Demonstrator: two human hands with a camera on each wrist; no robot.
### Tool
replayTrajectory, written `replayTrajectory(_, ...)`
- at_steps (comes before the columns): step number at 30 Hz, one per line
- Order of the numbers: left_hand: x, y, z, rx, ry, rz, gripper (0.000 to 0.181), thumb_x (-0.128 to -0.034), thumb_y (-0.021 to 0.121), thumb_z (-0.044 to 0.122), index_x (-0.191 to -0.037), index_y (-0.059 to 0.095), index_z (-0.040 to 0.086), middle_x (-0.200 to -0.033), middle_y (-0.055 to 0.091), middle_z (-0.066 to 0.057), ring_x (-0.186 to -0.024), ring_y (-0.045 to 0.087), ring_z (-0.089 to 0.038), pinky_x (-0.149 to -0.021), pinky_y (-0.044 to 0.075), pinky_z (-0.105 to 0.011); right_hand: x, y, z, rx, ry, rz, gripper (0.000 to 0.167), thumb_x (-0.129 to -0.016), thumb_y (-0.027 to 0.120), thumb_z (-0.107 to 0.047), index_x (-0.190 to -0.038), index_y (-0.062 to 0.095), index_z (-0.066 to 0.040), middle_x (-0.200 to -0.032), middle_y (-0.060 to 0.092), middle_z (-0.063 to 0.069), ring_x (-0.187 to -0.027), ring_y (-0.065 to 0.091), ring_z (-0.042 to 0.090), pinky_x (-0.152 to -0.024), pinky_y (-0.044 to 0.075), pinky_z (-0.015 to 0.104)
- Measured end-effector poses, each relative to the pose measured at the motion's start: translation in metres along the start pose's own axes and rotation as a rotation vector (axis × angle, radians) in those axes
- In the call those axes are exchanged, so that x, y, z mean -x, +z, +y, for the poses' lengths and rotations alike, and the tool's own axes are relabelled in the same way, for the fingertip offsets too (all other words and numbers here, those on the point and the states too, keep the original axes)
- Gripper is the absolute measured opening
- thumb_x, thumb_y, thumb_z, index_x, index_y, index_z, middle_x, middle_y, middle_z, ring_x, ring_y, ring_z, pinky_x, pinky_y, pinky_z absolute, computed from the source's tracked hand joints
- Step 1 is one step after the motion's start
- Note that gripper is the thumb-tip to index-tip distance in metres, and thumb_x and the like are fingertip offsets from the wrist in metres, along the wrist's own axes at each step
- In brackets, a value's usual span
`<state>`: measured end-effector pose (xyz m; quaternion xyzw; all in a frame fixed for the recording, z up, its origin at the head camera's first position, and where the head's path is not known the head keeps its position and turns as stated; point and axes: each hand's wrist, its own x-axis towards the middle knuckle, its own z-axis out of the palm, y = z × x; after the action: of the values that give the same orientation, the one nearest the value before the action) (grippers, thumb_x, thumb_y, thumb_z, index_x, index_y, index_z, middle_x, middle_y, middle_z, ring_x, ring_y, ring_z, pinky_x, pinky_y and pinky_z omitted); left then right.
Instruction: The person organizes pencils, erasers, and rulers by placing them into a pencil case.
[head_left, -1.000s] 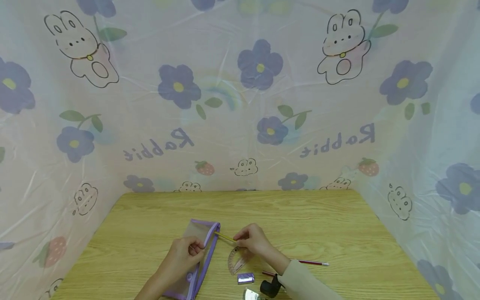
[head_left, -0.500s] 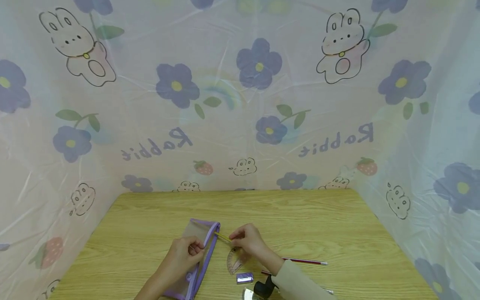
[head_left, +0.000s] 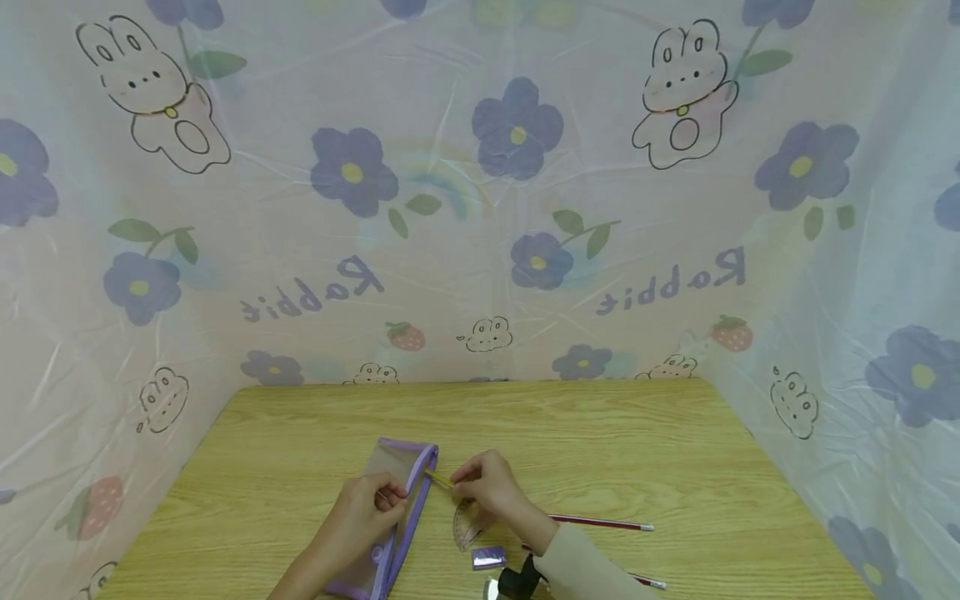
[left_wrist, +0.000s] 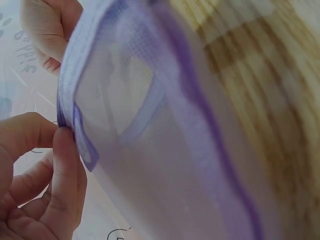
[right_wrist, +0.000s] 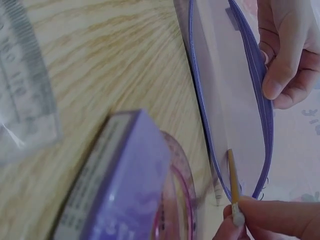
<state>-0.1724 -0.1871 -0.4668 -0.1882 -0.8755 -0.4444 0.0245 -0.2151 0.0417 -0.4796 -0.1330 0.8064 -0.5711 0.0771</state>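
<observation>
A clear pencil pouch with purple trim (head_left: pixel 382 533) lies at an angle on the table, its long opening parted. My left hand (head_left: pixel 369 510) pinches the pouch's upper edge between thumb and finger; in the left wrist view the left hand (left_wrist: pixel 47 175) grips the purple band (left_wrist: pixel 67 90). My right hand (head_left: pixel 491 487) pinches a thin yellow stick (head_left: pixel 439 478) by one end. In the right wrist view the stick (right_wrist: pixel 233 175) points into the opening between the purple edges (right_wrist: pixel 262 100), with the right fingertips (right_wrist: pixel 245 212) at its whitish end.
Just right of the pouch lie a clear protractor (head_left: pixel 467 525) and a purple boxed eraser (head_left: pixel 489 557). Red-striped pencils (head_left: pixel 600 522) lie beyond the right forearm. A black object (head_left: pixel 517 581) is beside the sleeve, at the near edge. A patterned curtain (head_left: pixel 450 250) surrounds the table.
My right hand has moved a little left toward the pouch, and less of the yellow stick shows outside the opening. The left hand keeps its grip on the edge.
</observation>
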Motion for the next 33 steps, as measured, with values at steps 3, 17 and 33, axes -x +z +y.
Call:
replayTrajectory(3,0.000,0.000,0.000,-0.003,0.003,0.003,0.005,-0.0853,0.071,-0.006,-0.087,0.068,-0.002,-0.077,0.063,0.000,-0.066,0.060,-0.005,-0.060,0.056,-0.019,0.000,0.001,-0.001,-0.009,-0.011,0.000,0.007,-0.081,0.074,0.012,-0.087,0.073,0.010,-0.079,0.071,0.014,-0.069,0.066,0.017,-0.063,0.059,0.031)
replayTrajectory(17,0.000,-0.001,-0.001,0.000,0.006,0.013,0.006,-0.0854,0.071,-0.006,-0.085,0.068,-0.001,-0.077,0.064,-0.001,-0.065,0.060,-0.005,-0.059,0.056,-0.019,0.000,0.010,-0.005,-0.020,-0.030,-0.011,0.006,-0.078,0.074,0.013,-0.084,0.072,0.012,-0.076,0.071,0.013,-0.065,0.066,0.014,-0.059,0.057,0.023)
replayTrajectory(33,-0.002,-0.001,-0.001,-0.035,-0.006,0.037,0.007,-0.0851,0.071,-0.004,-0.084,0.068,0.002,-0.075,0.063,0.003,-0.065,0.060,-0.005,-0.059,0.056,-0.020,0.000,0.019,-0.007,-0.126,0.040,-0.047,0.005,-0.079,0.073,0.014,-0.084,0.073,0.012,-0.075,0.070,0.015,-0.063,0.068,0.032,-0.060,0.061,0.040)
